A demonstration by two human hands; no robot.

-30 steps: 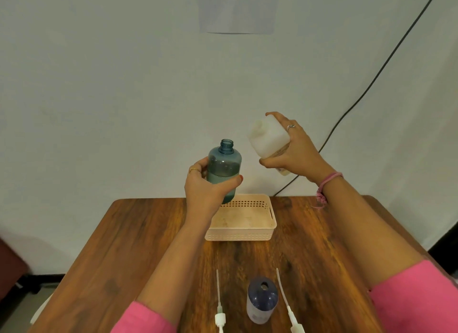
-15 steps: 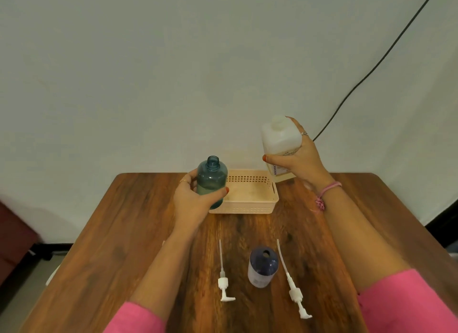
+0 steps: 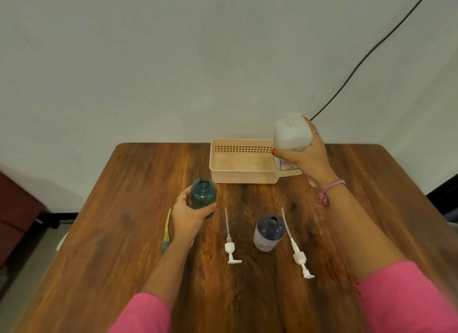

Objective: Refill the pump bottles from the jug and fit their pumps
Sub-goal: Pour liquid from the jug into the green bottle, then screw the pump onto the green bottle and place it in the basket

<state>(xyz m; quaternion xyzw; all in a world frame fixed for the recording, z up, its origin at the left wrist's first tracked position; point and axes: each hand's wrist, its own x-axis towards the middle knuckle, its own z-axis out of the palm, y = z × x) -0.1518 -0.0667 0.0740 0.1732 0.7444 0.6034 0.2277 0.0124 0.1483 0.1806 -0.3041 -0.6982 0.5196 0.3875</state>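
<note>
**At the table's far edge: jug and teal bottle both held**

Near the middle of the wooden table, an uncapped teal bottle is gripped upright by the left hand, with fingers and thumb curled round its body. By the far edge, a white jug is held by the right hand, fingers wrapped round its side, just beside the right end of a beige basket. Toward the near edge, a dark blue bottle is stood open between two white pumps laid flat. A yellow-tubed pump is partly hidden by the left forearm.
</note>
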